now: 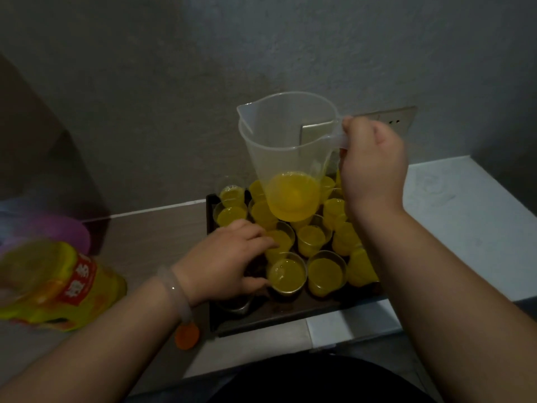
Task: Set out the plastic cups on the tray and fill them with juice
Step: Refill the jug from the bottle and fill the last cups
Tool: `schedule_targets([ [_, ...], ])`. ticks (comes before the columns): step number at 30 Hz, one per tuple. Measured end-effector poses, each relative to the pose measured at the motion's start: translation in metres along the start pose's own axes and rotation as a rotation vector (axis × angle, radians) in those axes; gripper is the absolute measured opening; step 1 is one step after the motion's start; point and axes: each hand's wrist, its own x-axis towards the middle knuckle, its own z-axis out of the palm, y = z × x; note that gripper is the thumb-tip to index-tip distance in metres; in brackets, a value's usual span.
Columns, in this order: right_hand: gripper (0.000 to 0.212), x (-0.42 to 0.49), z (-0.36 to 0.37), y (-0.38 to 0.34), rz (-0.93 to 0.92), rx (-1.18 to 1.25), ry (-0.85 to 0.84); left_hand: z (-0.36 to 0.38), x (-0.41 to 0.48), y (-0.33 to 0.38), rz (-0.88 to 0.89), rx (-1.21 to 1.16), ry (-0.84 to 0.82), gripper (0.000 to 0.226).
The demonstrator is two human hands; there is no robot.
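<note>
A dark tray (290,314) on the counter carries several small clear plastic cups (325,276) filled with yellow juice. My right hand (373,167) grips the handle of a clear plastic jug (286,146), held upright above the tray's back rows with a little juice at its bottom. My left hand (229,260) reaches onto the tray's front left, its thumb and fingers around a filled cup (286,276). An empty cup (235,305) sits at the tray's front left corner, partly hidden under my wrist.
A juice bottle with a yellow and red label (58,286) lies on its side on the counter at left. An orange cap (187,335) lies near the tray's front left corner. A purple bowl (64,231) stands behind the bottle. Wall socket (395,120) behind the jug.
</note>
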Motion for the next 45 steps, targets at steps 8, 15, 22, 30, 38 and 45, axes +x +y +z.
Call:
schedule_targets([
  [8, 0.044, -0.018, 0.022, -0.002, 0.002, 0.038, -0.014, -0.001, -0.039, -0.029, -0.081, 0.006, -0.009, 0.07],
  [15, 0.041, -0.031, 0.031, -0.005, 0.003, 0.029, 0.009, 0.004, -0.046, -0.029, 0.035, 0.006, -0.155, 0.077],
  [22, 0.036, -0.042, 0.032, -0.008, 0.017, 0.038, 0.057, 0.01, -0.042, -0.031, 0.096, 0.071, -0.212, 0.077],
  [30, 0.039, -0.049, 0.032, -0.012, 0.047, 0.052, 0.116, 0.012, -0.043, -0.032, 0.132, 0.033, -0.167, 0.071],
  [38, 0.04, -0.051, 0.039, -0.015, 0.038, 0.04, 0.103, -0.031, -0.053, -0.033, 0.075, -0.058, -0.116, 0.076],
  [45, 0.045, -0.05, 0.044, -0.017, 0.007, 0.005, 0.086, -0.077, -0.062, -0.056, -0.14, -0.129, -0.001, 0.069],
])
